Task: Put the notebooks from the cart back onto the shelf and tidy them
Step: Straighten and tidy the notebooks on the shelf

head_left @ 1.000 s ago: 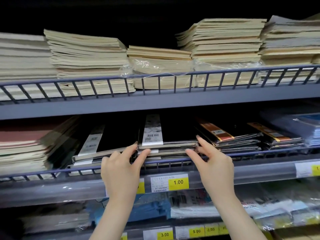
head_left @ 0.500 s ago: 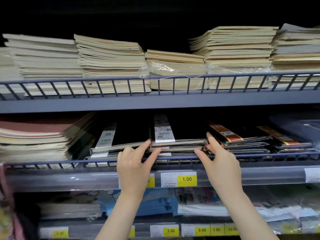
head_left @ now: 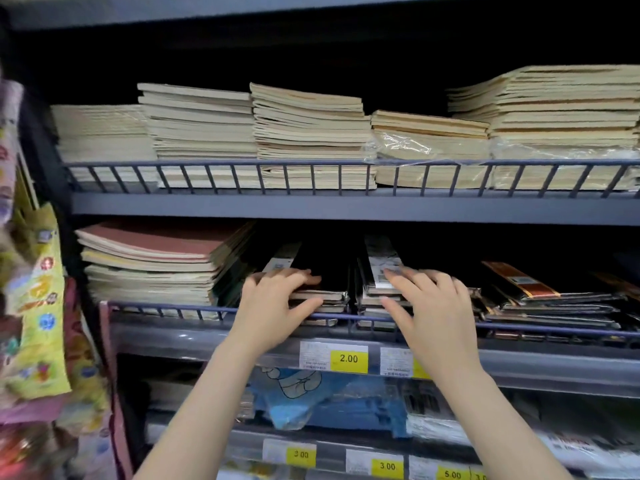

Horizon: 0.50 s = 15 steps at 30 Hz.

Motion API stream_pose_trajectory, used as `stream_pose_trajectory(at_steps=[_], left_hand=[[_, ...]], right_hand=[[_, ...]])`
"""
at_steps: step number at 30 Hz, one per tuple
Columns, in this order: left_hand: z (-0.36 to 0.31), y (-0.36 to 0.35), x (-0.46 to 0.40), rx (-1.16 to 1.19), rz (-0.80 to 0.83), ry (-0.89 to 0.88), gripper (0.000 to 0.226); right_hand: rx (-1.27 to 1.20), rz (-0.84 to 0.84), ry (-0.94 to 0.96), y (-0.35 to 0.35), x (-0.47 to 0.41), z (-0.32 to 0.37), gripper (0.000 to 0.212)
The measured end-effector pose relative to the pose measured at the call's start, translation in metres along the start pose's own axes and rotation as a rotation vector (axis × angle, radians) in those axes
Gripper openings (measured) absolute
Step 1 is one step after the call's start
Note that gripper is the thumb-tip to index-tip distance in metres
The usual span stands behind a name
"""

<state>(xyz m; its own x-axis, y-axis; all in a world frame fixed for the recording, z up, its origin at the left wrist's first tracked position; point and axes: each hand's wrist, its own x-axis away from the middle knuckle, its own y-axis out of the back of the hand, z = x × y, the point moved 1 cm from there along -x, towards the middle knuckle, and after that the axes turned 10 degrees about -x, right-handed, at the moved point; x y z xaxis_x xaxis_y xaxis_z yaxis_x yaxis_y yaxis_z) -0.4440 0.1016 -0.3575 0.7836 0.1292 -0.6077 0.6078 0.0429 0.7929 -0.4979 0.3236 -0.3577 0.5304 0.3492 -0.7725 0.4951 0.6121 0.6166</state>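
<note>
Black wrapped notebooks lie in low stacks on the middle shelf behind its wire rail. My left hand holds the front edge of the left black stack, fingers on top and thumb underneath the top notebooks. My right hand is on the middle black stack, which has a white barcode label. Its fingers are spread over the top and its thumb presses the front edge. The cart is out of view.
More black notebooks with orange bands lie to the right. A tall stack with a red-brown cover stands to the left. Cream notebooks fill the upper shelf. Yellow price tags and blue packs sit below. Colourful packets hang at far left.
My left hand has shifted from the middle stack's left edge onto the left black stack. My right hand has slid from the middle stack's right edge onto its top. The view has swung left.
</note>
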Motion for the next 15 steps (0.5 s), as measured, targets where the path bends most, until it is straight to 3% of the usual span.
stream_pose_trajectory(at_steps=[4,6,8,10,12,15], left_hand=[[0.002,0.0,0.004,0.048,0.008,-0.03,0.054],[0.004,0.004,0.009,0.156,-0.074,-0.03,0.051],[0.014,0.01,0.023,0.321,-0.25,0.128,0.046],[0.029,0.016,0.04,0.427,-0.287,0.351,0.043],[0.036,0.017,0.049,0.313,-0.181,0.438,0.046],[0.033,0.013,0.043,-0.037,-0.007,0.409,0.039]], right_hand=[[-0.032,-0.01,-0.001,0.003,-0.001,0.002,0.039],[-0.106,-0.046,0.007,0.005,0.005,0.015,0.039],[-0.189,0.033,0.017,0.006,0.016,0.042,0.038],[-0.269,0.244,-0.07,-0.001,0.022,0.066,0.044],[-0.293,0.353,-0.168,-0.018,0.026,0.073,0.053],[-0.405,0.365,-0.312,-0.032,0.018,0.07,0.057]])
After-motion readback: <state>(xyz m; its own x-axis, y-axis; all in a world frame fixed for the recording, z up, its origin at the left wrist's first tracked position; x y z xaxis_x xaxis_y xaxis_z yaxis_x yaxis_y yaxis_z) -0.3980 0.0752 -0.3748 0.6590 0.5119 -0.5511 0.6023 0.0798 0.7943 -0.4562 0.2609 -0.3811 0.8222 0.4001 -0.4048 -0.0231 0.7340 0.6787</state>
